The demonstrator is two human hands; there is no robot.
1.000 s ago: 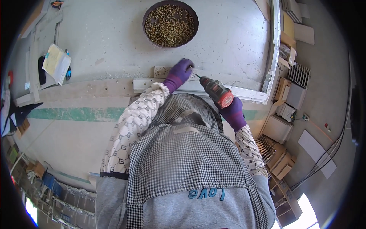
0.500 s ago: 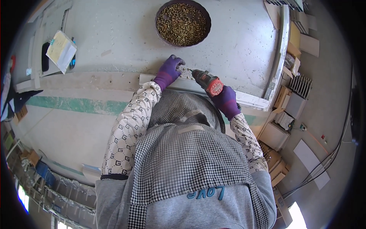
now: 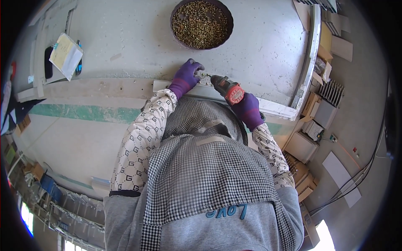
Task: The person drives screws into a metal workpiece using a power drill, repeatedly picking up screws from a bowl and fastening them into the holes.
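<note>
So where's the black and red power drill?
In the head view, the drill is right of centre, in the purple-gloved right hand, its tip pointing toward the purple-gloved left hand.

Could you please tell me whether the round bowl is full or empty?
Not empty: small brass-coloured pieces spread across the bowl; how deep, I cannot tell.

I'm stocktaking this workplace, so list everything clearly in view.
Table: one, grey, ahead
Bowl: one, dark brown, on table
Metal pieces: many, brassy, in bowl
Papers: several, white and yellow, table's left
Bar: one, white, table's near edge
Strip: one, pale, dotted, beyond bar
Drill: one, black and red, at strip
Cartons: several, brown, right side
Apron: one, checked black and white, worn
Left hand: one, purple glove, at strip
Right hand: one, purple glove, on drill
</note>
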